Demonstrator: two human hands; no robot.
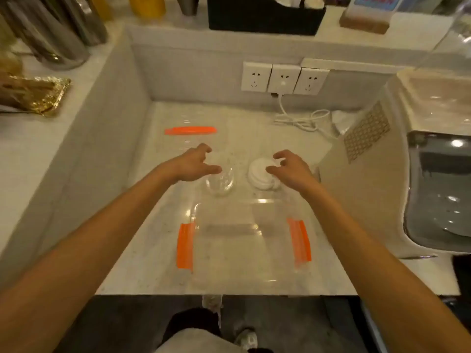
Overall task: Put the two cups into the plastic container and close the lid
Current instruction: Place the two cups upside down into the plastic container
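So the clear plastic container (pixel 229 248) sits open near the front edge of the table (pixel 142 250), with an orange clip on its left side (pixel 185 245) and another on its right (pixel 299 242). It's see-through enough that its walls are honestly hard to trace. Just behind it are the two cups: a clear cup (pixel 220 180) on the left and a white ribbed cup (pixel 262 174) on the right, both outside the container. The lid (pixel 190 133) lies further back; really only its orange strip shows, the rest is nearly invisible.

The room is kind of boxed in: a raised ledge runs along the left and back, and a big beige appliance (pixel 369 161) crowds the right side. A white cable (pixel 303 121) trails from the wall sockets (pixel 283 79) at the back right.

The left hand (pixel 190 165) hovers over the clear cup with fingers spread and curled, not gripping it. The right hand (pixel 290 169) is loosely open over the white cup, fingertips at it, though I can't tell if they actually touch.
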